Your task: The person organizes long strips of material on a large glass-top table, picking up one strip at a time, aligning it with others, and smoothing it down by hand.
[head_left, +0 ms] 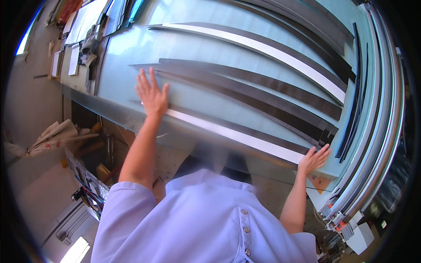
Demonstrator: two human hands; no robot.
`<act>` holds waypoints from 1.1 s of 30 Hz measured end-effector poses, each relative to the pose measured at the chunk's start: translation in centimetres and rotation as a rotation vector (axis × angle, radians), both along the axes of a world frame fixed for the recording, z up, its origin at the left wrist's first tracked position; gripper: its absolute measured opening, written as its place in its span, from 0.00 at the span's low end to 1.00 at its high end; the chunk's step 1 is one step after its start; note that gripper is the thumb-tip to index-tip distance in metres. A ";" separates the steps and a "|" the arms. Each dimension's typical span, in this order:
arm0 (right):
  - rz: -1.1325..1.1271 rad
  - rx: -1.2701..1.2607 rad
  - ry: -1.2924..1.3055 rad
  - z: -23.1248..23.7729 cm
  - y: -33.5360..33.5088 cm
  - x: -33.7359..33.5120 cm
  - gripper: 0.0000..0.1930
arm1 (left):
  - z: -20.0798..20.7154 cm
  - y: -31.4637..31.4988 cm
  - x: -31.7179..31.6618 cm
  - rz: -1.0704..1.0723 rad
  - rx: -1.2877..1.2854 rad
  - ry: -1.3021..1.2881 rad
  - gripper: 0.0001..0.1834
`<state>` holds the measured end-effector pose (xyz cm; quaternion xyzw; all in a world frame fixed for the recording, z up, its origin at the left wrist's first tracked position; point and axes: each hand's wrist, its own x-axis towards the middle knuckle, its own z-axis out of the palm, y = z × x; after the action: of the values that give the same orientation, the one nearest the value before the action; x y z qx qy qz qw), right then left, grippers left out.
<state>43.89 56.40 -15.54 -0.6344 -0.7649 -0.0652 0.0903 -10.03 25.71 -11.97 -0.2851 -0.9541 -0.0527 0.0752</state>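
Along the near side of the desk (118, 81), a black and white strip (237, 134) is laid. Near its ends, the left hand (152, 95) and right hand (313, 160) are placed, fingers held wide, nothing gripped.

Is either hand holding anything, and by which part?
Nothing looks gripped: the left hand and right hand are open, at opposite ends of the near white strip.

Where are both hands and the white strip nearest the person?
Left hand (153, 98): head view, back of the hand.
Right hand (312, 161): head view, back of the hand.
White strip (234, 135): head view, middle of its length.
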 end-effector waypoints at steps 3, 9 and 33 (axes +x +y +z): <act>-0.043 0.044 -0.014 -1.4 1.6 3.5 0.35 | -0.4 -2.2 -3.9 -0.019 -0.003 0.028 0.43; -0.088 0.021 -0.057 -1.8 2.1 5.0 0.34 | -0.6 -3.6 -6.7 -0.028 0.002 0.040 0.42; 1.013 -0.505 0.265 8.4 -5.3 -9.1 0.39 | 4.2 1.7 20.3 -0.847 0.325 -0.415 0.27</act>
<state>34.84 51.06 -7.14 -0.1937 -0.9471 0.2506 0.0513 10.28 27.40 -7.75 -0.6156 -0.7288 -0.2824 -0.1007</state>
